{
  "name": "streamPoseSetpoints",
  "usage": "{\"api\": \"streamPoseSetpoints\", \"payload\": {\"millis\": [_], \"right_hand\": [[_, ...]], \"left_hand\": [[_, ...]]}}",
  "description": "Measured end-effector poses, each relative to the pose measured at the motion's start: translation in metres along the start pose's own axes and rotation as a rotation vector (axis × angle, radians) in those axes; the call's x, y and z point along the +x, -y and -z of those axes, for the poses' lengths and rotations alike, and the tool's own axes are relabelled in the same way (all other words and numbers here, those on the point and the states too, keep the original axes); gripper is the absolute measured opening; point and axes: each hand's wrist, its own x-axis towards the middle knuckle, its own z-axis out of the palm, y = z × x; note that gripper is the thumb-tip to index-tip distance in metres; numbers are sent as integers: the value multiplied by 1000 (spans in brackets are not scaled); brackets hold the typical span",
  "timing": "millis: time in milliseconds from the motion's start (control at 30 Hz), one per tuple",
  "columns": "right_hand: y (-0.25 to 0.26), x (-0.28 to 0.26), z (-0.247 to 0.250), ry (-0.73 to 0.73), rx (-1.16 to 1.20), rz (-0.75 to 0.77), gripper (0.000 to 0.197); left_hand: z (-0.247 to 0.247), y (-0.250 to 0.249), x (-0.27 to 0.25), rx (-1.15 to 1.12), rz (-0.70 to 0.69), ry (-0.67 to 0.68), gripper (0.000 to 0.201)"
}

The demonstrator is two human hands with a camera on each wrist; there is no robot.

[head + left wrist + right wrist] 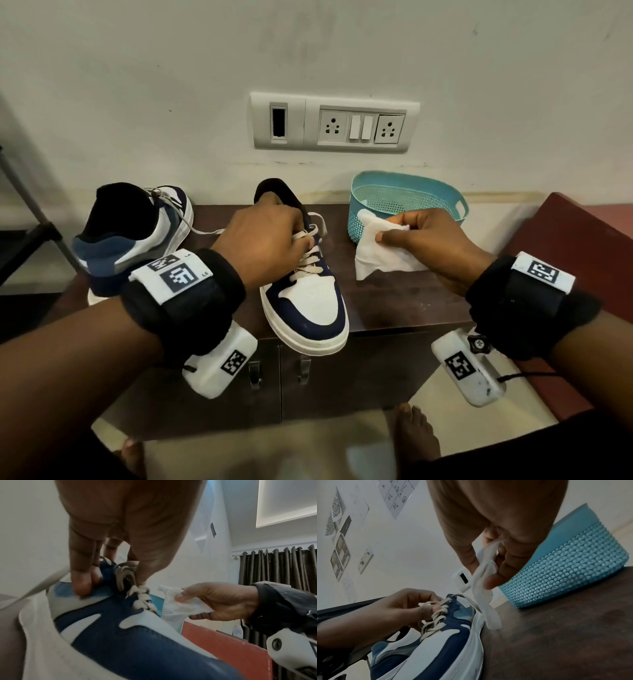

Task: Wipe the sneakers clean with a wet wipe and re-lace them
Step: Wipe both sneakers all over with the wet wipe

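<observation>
Head view: the near sneaker [305,298] stands at the centre of the bench [404,305], toe toward the person and just over the front edge. The left hand [263,236] has its fingers curled over the tongue and upper laces [310,260], steadying the shoe. At about 2 o'clock from it, the right hand [428,240] pinches a wet wipe [380,253] between thumb and fingers; the wipe hangs loose, clear of the shoe, in front of a teal basket [407,198]. The second sneaker [133,236] sits at roughly 10 o'clock, heel toward the person, its lace trailing across the bench toward the first shoe.

Judging from this, wiping is about to begin on the near shoe with the laces threaded. Risks: the toe overhang could let the shoe tip off the front edge if a wiping stroke pushes toward the person while the left hand's hold slackens. A limp, dangling wipe may bunch and smear rather than clean. Laces left in would hide dirt on the tongue.
</observation>
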Motion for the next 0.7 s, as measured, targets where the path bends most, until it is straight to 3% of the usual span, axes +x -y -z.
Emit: {"api": "streamPoseSetpoints", "payload": {"millis": [100, 233, 300, 467, 600, 700], "right_hand": [[-1, -1, 0, 92, -35, 12, 9], [1, -4, -6, 378, -96, 15, 29], [2, -4, -14, 439, -128, 32, 35], [4, -9, -35, 550, -125, 49, 22], [6, -19, -47, 750, -77, 19, 32], [7, -22, -50, 741, -139, 51, 24]], "left_hand": [[-2, 15, 0, -30, -147, 26, 20], [7, 35, -4, -147, -374, 72, 16], [11, 44, -6, -164, -453, 125, 11], [15, 63, -8, -168, -387, 133, 11], [16, 74, -13, -165, -347, 107, 19], [21, 77, -18, -239, -318, 79, 25]]}}
